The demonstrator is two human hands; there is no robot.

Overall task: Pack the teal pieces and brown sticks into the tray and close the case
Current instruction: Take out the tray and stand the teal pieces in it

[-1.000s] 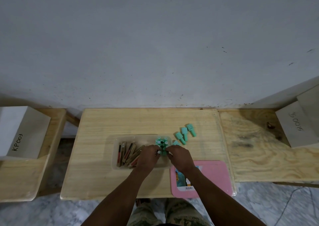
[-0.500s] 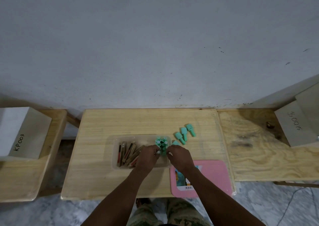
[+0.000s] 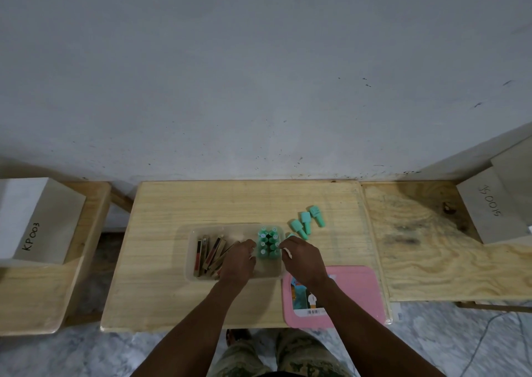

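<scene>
Change: hardly any since earlier; both hands kept flanking the teal block.
Left hand: curled at the block's left side; grip unclear.
Right hand: curled at its right side; one teal piece peeking past the knuckles, held or not, cannot tell.
Tray: brown sticks lying left, teal block upright right.
Loose pieces: on the table, beyond and right of the right hand, nearer it; long axes slanting far-left to near-right.
Lid: pink, under the right wrist.

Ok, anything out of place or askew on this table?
Three teal pieces lie tipped over on the table, right of the tray, not yet packed. The brown sticks sit in a slanted jumble at the tray's left. Nothing looks damaged.
</scene>
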